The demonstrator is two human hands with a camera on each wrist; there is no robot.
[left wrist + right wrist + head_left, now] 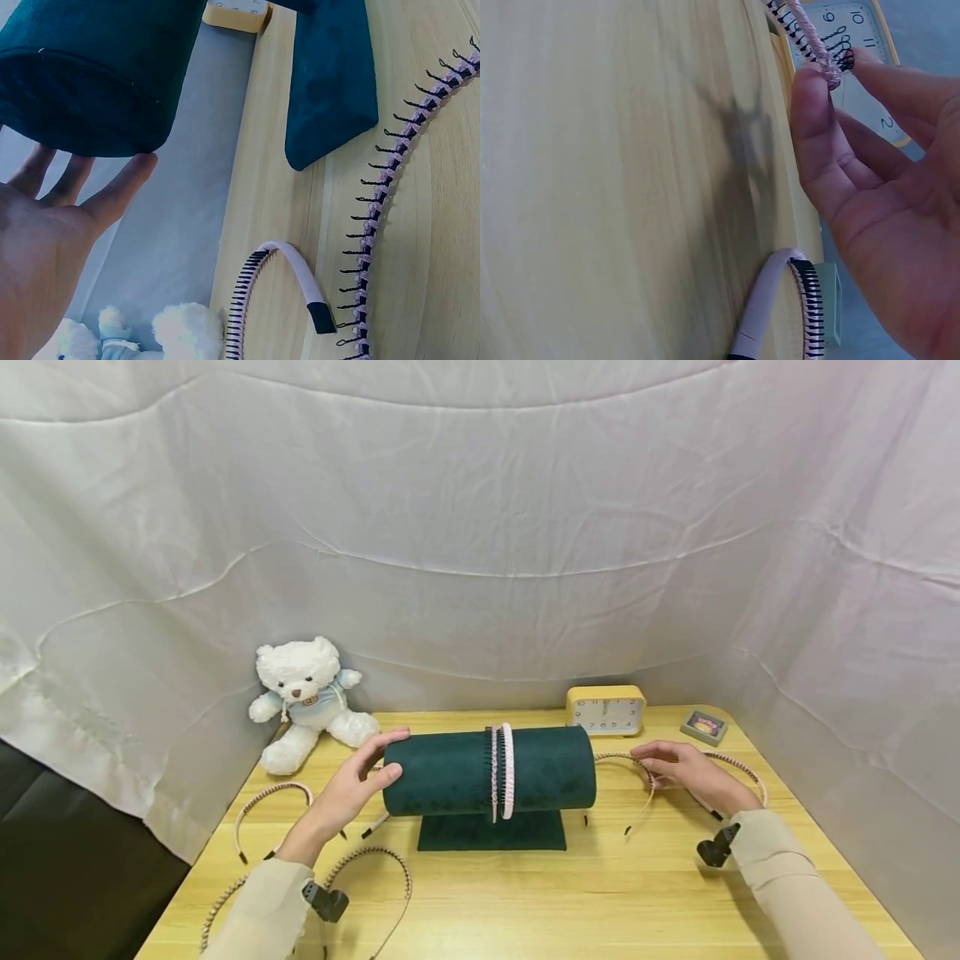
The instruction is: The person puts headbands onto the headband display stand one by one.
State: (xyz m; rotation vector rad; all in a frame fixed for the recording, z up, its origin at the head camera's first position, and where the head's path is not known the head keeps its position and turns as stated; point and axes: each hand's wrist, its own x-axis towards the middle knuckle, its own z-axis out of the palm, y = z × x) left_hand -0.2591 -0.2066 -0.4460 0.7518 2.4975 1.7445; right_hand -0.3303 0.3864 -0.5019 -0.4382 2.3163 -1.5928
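A dark green velvet headband stand (450, 772), a roll on a flat foot, stands in the middle of the table. Two pinkish headbands sit round its roll: a slim braided headband (494, 777) and a paler, thicker headband (509, 772). My left hand (348, 789) touches the roll's left end with fairly straight fingers; the left wrist view shows the fingertips at its rim (94, 154). To the right of the stand, my right hand (678, 768) pinches a braided headband (810, 37) with black comb teeth between thumb and finger, above the table.
More headbands lie at the left, one a braided headband (367, 853) near the front. Another headband (738, 764) is by my right wrist. At the back are a white teddy bear (300, 668), a yellow clock (606, 710) and a small grey-green box (704, 727).
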